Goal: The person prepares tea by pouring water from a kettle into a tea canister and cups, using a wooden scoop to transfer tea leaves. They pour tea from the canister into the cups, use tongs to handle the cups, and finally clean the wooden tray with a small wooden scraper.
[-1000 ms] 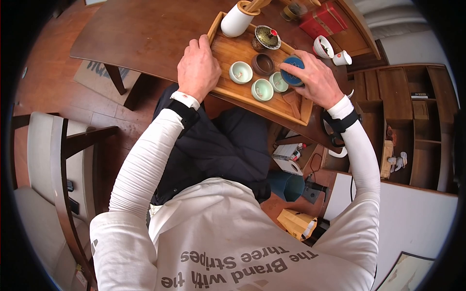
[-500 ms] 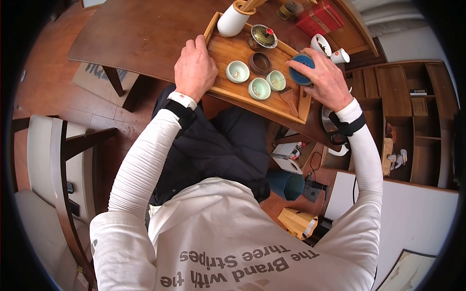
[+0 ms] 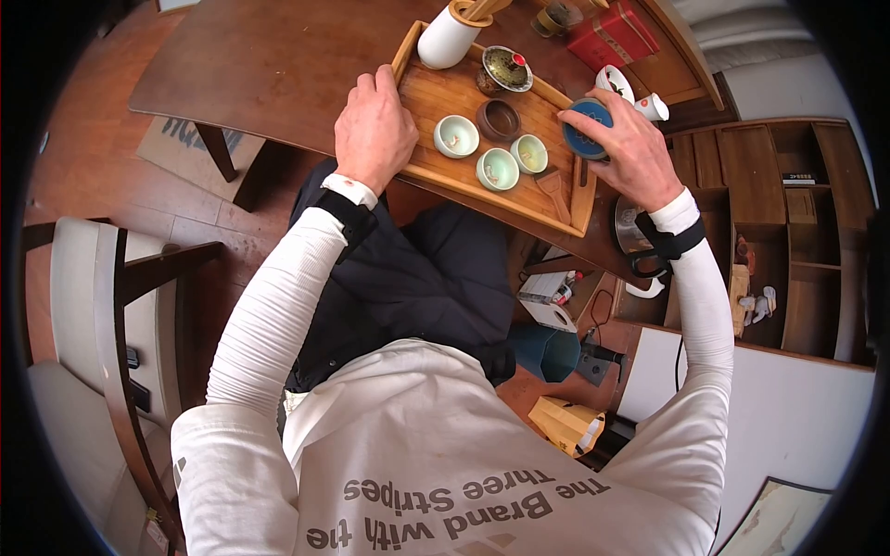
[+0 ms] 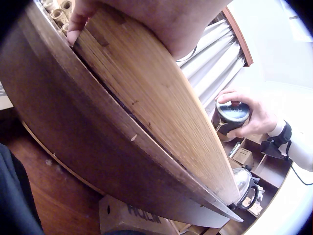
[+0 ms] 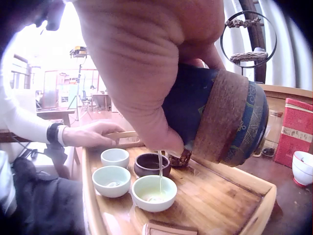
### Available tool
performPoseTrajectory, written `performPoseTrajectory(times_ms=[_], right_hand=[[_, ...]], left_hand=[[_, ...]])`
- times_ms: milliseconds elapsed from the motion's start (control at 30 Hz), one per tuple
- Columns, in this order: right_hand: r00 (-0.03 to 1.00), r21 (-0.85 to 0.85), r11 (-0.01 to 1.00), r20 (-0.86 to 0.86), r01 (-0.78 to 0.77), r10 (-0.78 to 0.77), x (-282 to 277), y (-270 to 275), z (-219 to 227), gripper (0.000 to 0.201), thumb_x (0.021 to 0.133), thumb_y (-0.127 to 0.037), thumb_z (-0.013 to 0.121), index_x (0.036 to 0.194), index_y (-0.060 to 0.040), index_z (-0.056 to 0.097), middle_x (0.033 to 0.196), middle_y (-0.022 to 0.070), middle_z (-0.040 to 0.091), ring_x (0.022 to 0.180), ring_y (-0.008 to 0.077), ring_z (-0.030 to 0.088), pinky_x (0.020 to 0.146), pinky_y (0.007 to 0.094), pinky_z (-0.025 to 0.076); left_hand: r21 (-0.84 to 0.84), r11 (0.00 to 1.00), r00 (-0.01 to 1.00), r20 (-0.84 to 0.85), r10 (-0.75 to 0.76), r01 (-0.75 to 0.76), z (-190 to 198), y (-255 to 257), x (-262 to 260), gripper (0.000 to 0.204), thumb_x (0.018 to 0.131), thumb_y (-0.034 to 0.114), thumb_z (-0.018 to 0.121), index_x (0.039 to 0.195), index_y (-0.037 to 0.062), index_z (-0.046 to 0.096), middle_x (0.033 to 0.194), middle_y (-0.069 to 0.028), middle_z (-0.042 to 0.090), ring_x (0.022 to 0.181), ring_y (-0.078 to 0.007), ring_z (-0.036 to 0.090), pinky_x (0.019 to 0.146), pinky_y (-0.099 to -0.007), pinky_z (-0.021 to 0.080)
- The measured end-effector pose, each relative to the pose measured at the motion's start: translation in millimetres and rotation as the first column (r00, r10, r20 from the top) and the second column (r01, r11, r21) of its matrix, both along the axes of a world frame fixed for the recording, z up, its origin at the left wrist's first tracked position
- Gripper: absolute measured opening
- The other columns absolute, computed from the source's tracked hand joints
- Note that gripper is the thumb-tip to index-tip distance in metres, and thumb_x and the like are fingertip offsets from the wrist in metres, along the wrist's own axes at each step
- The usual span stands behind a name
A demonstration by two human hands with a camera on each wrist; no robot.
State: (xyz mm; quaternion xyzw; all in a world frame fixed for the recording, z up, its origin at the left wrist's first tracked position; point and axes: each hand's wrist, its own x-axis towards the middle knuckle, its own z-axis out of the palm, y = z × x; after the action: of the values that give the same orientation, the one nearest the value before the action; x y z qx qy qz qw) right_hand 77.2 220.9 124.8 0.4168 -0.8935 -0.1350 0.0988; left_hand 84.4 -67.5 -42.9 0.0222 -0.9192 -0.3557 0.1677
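Observation:
My right hand [image 3: 640, 156] grips a blue lidded teapot [image 3: 586, 128] with a brown band, held tilted over the right end of the wooden tray [image 3: 425, 98]. From it a thin stream of pale tea [image 5: 161, 171] falls into the nearest pale green cup [image 5: 154, 201], which holds some yellowish liquid. Two more pale green cups [image 3: 456, 136] and a small dark brown bowl [image 3: 499, 120] stand beside it. At the tray's left end, my left hand [image 3: 375, 130] holds the edge, its fingertips over the wall.
On the tray are a patterned lidded bowl [image 3: 506, 69], a white tool holder [image 3: 443, 44] and a flat wooden piece [image 3: 554, 192]. Beyond it stand a red box [image 3: 614, 35], a white bowl [image 3: 615, 82] and a white cup [image 3: 651, 107]. A kettle [image 3: 630, 227] is low at the right.
My right hand has moved the teapot to the right, uncovering the right-hand cup in the head view. The liquid in that cup looks yellower now. My left hand stays at the tray edge.

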Motion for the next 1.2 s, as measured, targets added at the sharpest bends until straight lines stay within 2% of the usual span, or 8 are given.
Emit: performPoseTrajectory(times_ms=[1200], right_hand=[[1.000,0.012,1.000,0.017,0.002,-0.002,0.7,-3.0,1.1,0.071,0.064,0.000,0.084,0.128,-0.0208,0.065,0.123,0.0096,0.059,0.110,0.0313,0.063,0.091,0.0407,0.055]], left_hand=[[0.003,1.000,1.000,0.018,-0.003,0.002,-0.7,-0.5,-0.5,0.047,0.092,0.013,0.057,0.137,0.0004,0.049,0.119,-0.0218,0.060,0.111,-0.0396,0.062,0.090,-0.0499,0.054]])
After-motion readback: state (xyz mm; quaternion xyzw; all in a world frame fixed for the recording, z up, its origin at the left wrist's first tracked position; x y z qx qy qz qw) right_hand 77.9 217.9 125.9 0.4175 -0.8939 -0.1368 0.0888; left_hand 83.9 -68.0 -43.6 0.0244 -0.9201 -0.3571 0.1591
